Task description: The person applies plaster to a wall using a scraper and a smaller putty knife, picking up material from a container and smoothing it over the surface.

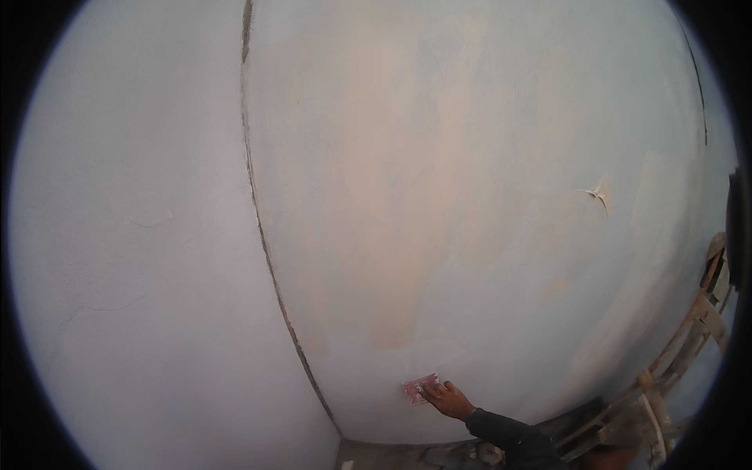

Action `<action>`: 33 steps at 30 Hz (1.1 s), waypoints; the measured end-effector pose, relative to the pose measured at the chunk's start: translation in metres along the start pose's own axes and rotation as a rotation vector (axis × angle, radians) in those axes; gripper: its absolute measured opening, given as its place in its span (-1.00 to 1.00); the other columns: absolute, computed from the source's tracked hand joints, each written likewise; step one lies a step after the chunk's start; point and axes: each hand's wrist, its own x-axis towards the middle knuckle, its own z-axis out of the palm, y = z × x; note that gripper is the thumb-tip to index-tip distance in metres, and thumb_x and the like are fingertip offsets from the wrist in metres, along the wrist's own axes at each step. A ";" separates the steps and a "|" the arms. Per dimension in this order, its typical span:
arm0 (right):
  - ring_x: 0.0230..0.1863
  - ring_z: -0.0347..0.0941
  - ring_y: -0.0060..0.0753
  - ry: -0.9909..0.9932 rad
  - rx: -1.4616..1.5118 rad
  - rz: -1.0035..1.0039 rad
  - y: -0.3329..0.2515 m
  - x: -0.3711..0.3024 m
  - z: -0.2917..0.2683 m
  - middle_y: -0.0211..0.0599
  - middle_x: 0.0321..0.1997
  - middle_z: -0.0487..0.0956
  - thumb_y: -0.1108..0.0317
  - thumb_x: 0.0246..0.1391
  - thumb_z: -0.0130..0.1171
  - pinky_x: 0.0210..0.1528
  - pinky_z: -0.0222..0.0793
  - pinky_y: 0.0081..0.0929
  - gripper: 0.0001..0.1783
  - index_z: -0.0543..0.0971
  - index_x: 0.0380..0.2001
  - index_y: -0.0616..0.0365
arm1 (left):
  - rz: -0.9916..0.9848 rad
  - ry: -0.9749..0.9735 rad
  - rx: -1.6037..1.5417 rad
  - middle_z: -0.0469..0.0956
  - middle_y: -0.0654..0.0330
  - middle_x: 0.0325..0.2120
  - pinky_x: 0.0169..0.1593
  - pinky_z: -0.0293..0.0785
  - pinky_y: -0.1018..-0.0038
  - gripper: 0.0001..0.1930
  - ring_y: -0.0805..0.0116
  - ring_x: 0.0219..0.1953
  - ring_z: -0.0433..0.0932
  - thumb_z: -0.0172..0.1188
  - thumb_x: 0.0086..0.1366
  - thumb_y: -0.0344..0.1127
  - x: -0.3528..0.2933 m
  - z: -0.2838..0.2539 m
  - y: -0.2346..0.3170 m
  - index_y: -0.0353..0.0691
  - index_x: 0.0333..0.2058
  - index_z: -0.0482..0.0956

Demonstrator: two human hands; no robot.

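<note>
My right hand (453,400), in a dark sleeve (509,435), reaches in from the lower right. Its fingers press a small reddish-pink piece of sandpaper (421,389), dusted with white, flat against the pale wall (486,329). The fingers partly cover the sheet. Around it the wall is whitish, with a broad yellowish patch (384,235) higher up. My left hand is out of view.
A dark, rough crack (270,266) runs down the corner beside the left wall section (157,274). Farther right, a flake of coating (601,194) peels off the wall. Wooden slats (674,352) line the lower right, and a brownish ledge (407,453) lies along the bottom.
</note>
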 end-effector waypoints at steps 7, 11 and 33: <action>-0.13 0.55 -0.25 0.447 0.256 0.301 0.076 0.064 -0.184 -0.28 0.12 0.71 0.57 0.11 0.34 -0.10 0.45 -0.28 -0.50 0.64 0.16 0.14 | 0.136 0.083 0.355 0.62 0.12 -0.50 -0.36 0.50 0.05 -0.62 0.22 -0.51 0.54 0.18 0.50 -0.05 -0.009 -0.014 -0.008 -0.31 -0.26 0.65; -0.26 0.55 -0.22 1.010 0.189 0.353 0.211 0.150 -0.356 -0.06 -0.13 0.71 0.61 0.26 0.23 -0.23 0.48 -0.29 -0.67 0.63 0.09 0.30 | 0.172 0.160 0.163 0.62 0.12 -0.49 -0.36 0.50 0.05 -0.62 0.22 -0.51 0.54 0.17 0.50 -0.04 -0.006 -0.024 0.019 -0.32 -0.26 0.65; -0.26 0.60 -0.15 1.115 -0.578 1.054 0.442 0.205 -0.600 -0.14 -0.26 0.80 0.36 0.36 0.19 -0.17 0.51 -0.20 -0.67 0.72 0.09 0.20 | 0.457 0.175 -0.001 0.60 0.13 -0.49 -0.34 0.49 0.07 -0.59 0.22 -0.48 0.52 0.15 0.51 -0.03 0.018 0.003 0.167 -0.35 -0.27 0.64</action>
